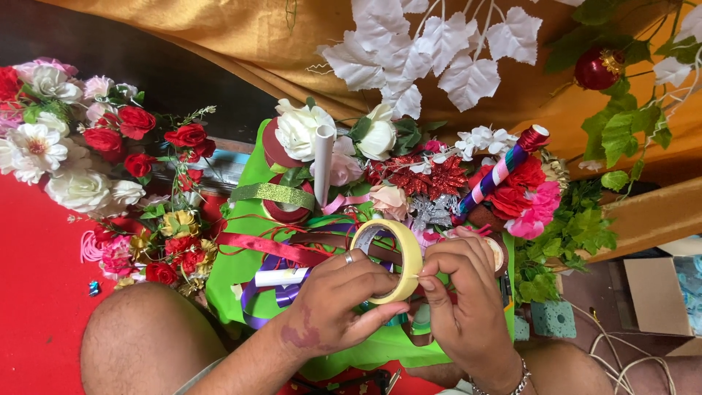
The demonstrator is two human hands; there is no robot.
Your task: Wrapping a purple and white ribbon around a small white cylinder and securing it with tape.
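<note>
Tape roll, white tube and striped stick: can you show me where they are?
Tape roll (408, 257), head view, on its pale yellow outer band.
White tube (322, 157), head view, on the middle of its upright length.
Striped stick (499, 172), head view, on its purple and pink wrapped shaft.

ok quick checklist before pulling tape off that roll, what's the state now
1. Tape roll held: ok, left hand grips it.
2. Tape end found: cannot tell, right hand fingers pinch at the roll's edge.
3. Roll upright, hole in view: ok.
4. White tube within reach: ok, beside the left hand.
5. Ribbons clear of the roll: cannot tell, they lie close under it.
</note>
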